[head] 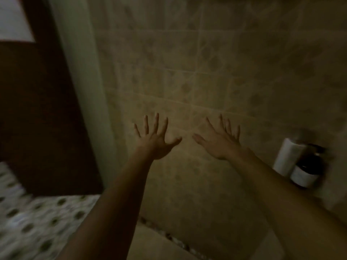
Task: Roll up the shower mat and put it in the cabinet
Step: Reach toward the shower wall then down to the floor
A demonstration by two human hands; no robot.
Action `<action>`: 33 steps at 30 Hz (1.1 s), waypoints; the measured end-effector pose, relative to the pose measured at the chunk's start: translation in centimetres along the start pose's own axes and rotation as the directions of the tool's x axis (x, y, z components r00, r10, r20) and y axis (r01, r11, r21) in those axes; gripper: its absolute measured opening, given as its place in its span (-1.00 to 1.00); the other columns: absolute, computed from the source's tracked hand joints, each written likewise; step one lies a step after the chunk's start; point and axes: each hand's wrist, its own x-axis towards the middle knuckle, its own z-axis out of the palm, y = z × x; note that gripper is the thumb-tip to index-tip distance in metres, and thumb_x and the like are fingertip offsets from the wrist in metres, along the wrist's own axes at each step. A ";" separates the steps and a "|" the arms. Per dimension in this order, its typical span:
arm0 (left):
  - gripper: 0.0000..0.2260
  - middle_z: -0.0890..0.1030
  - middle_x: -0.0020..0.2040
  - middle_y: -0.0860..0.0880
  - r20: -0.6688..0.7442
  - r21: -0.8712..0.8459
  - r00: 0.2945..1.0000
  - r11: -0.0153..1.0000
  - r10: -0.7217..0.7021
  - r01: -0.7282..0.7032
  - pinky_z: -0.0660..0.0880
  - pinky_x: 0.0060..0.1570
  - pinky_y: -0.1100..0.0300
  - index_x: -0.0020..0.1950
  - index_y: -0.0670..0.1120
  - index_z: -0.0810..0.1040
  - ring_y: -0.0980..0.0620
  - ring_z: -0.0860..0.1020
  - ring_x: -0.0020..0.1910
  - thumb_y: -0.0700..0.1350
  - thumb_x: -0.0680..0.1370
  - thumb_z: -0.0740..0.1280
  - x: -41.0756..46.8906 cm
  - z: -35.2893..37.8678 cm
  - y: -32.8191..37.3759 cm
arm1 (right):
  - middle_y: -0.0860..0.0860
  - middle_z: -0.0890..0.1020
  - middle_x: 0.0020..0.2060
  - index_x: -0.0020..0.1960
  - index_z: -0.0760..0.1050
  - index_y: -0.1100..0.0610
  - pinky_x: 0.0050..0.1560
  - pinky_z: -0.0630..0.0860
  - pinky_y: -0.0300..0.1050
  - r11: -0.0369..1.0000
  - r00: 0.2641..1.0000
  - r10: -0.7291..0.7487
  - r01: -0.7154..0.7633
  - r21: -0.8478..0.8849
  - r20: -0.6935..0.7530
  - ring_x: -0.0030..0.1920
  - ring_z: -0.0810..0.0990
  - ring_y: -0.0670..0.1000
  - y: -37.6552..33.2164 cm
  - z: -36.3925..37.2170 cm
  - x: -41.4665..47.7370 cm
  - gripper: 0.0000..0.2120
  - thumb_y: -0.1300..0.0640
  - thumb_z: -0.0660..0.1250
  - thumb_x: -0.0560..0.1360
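Both yr hands, left hand [156,145] & right hand [220,145], are splayed wide, empty, raised toward the tiled wall [225,72]. Shower mat isn't in view; can't place it. Likely floppy, light, maybe wet & slick: take a short edge w/ both hands.

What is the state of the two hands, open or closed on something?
Open and empty: the left hand and right hand both have fingers spread apart before the tiled wall, holding nothing.
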 end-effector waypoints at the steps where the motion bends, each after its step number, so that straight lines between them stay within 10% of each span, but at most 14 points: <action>1: -0.07 -0.42 0.53 0.04 -0.011 0.037 0.998 0.997 -0.063 0.064 -0.39 0.36 -0.38 0.54 0.18 -0.30 -0.17 -0.44 0.48 0.61 0.29 -0.24 -0.7 -0.7 -2.8 | 0.00 -0.33 0.55 0.52 -0.25 -0.27 0.38 -0.45 0.30 0.999 0.998 -0.048 0.047 0.018 0.031 0.52 -0.38 0.10 -2.8 1.1 1.0 -0.04 -0.67 -0.23 0.22; 21: -0.11 -0.47 0.50 0.06 -0.078 0.093 0.780 0.774 -0.621 0.626 -0.52 0.24 -0.30 0.50 0.22 -0.38 -0.13 -0.52 0.43 0.62 0.28 -0.30 -10.7 -2.1 -32.9 | 0.07 -0.39 0.52 0.52 -0.34 -0.22 0.36 -0.47 0.36 0.740 0.715 -0.671 0.660 0.128 0.194 0.50 -0.41 0.12 -37.0 15.5 5.5 -0.06 -0.65 -0.27 0.28; 33: -0.12 -0.47 0.49 0.10 0.063 -0.015 0.341 0.340 -0.938 0.940 -0.40 0.37 -0.34 0.51 0.24 -0.35 -0.11 -0.45 0.48 0.62 0.28 -0.32 -14.0 15.9 -40.7 | 0.02 -0.36 0.54 0.51 -0.34 -0.26 0.33 -0.52 0.28 0.512 0.364 -0.826 0.803 0.305 0.430 0.52 -0.37 0.08 -43.4 38.6 8.8 -0.06 -0.67 -0.34 0.23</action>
